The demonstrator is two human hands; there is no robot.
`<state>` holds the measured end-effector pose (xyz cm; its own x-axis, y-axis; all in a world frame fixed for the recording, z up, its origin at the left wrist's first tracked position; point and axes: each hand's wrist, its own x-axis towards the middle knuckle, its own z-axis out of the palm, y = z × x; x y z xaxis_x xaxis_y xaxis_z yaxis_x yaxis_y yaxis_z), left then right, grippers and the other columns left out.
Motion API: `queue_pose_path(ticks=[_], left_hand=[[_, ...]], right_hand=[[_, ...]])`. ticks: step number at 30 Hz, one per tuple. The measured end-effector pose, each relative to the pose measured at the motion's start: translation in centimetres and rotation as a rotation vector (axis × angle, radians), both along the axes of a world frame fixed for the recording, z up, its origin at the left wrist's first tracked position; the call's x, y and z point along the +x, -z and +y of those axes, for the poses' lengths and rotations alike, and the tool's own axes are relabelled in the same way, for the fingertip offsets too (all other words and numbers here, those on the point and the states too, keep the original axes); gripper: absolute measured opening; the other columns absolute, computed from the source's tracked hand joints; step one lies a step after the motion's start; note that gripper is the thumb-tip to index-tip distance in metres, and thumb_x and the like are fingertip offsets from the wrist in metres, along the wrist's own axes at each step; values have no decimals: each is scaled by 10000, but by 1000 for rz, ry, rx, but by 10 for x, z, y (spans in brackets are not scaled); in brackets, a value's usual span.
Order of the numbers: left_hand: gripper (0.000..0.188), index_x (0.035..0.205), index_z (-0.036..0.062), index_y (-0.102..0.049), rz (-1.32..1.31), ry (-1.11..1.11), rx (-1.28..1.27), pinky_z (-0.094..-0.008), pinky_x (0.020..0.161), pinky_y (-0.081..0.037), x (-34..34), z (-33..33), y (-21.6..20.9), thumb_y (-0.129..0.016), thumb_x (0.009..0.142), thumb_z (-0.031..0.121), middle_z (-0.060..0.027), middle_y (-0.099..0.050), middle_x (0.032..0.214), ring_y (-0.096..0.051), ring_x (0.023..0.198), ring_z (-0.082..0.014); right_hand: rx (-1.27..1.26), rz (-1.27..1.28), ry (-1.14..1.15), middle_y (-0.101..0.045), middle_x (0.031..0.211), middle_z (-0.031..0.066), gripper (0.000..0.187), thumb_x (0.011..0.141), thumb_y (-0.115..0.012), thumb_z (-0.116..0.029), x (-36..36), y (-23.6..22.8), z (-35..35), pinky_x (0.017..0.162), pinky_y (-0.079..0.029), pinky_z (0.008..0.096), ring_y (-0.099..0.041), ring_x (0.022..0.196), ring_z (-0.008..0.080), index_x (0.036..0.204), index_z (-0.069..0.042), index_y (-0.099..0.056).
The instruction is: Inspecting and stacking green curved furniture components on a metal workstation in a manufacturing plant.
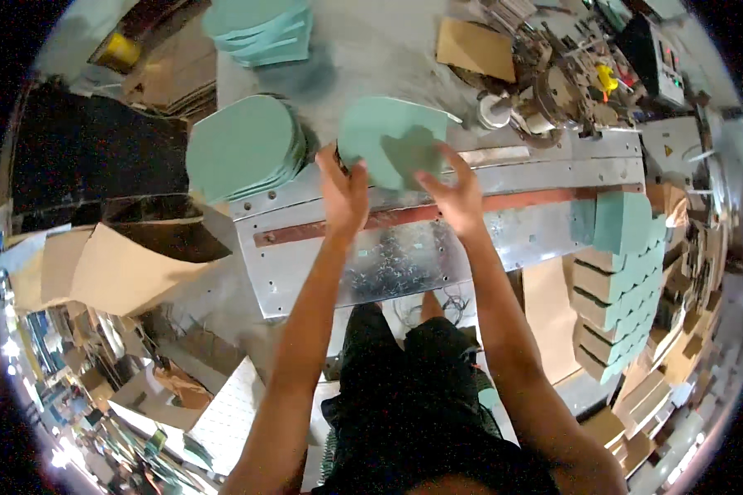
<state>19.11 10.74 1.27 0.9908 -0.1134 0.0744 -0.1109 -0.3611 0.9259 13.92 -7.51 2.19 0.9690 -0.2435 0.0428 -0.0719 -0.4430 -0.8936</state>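
A pale green sheet (380, 132) with a rounded outline lies at the far side of the metal work surface, in front of me. My left hand (344, 190) grips its lower left edge, the thumb on top and the fingers along the side. At the lower right corner is my right hand (456, 194), thumb and forefinger spread apart, its shadow falling on the sheet. Whether those fingertips touch it is hard to make out. Just left of my left hand sits a stack of similar green sheets (241, 148).
Another green stack (260, 33) stands farther back. A reddish strip (305, 231) runs along the metal plate (297, 276). At right are stacked green-covered blocks (623, 289). A white spool (494, 111), a brown card (475, 48) and cluttered tools lie far right. Cardboard (132, 268) stands at left.
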Motion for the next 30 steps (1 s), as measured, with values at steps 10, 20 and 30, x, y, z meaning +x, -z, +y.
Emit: queue_pose_path(ticks=[10,20,30], left_hand=[[331,1259,0,-368,166,-163,-607,-248,850,-395,-90,19,-114,-458,940,10,-85,-534,1100,-489,978,-115],[237,1099,-25,-573,223,2,-382,-226,592,-426,-115,10,-166,-588,906,112,-17,-591,814,-519,697,-70],[189,987,-52,-623,225,152,-210,-233,540,-414,-147,-22,-188,-594,903,114,-24,-586,710,-492,623,-61]], right_hand=[[707,-89,156,-584,1167,120,602,800,-660,45,-77,-102,-7,895,-468,288,-575,1019,170,1347,91,-414],[624,-134,165,-598,1006,28,470,758,-607,85,-139,-153,-48,865,-440,276,-537,873,118,1226,51,-574],[694,-148,218,-608,999,34,402,760,-613,91,-192,-143,-90,808,-465,271,-558,875,128,1160,49,-602]])
